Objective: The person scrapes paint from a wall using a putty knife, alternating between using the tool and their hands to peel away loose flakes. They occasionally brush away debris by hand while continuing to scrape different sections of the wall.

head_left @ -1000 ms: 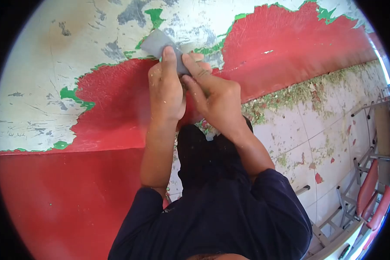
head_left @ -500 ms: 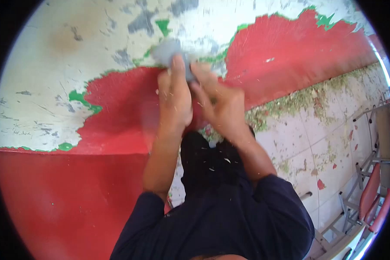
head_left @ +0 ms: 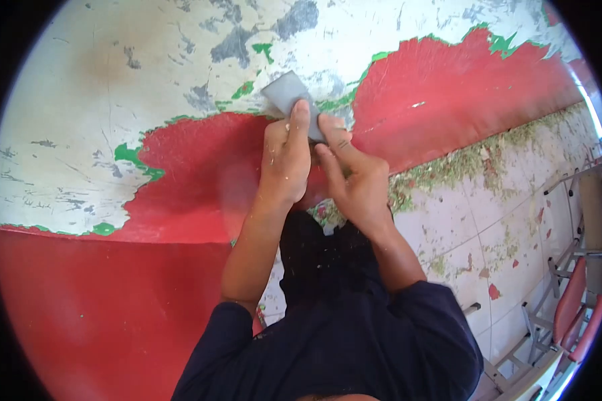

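Note:
A flat grey scraper (head_left: pixel 289 92) lies against the wall, its broad end on the bared whitish surface (head_left: pixel 67 87) near the edge of the red paint (head_left: pixel 207 147). My left hand (head_left: pixel 286 157) grips it, with the thumb pressed along its face. From the right, my right hand (head_left: pixel 356 177) is closed on its lower part, thumb and index finger near its edge. Green paint patches (head_left: pixel 244 89) show around the blade. Small pale flakes stick to my left hand. The fingers behind the scraper are hidden.
Paint flakes (head_left: pixel 448 164) lie thickly on the tiled floor (head_left: pixel 448 217) along the wall's base at the right. Chairs with red parts (head_left: pixel 570 301) and metal frames stand at the far right. A larger red chip (head_left: pixel 493 291) lies on the tiles.
The scraper and both my hands have shifted slightly right and down in the view. The blade, blurred before, now shows clearly. Both hands have kept their grip.

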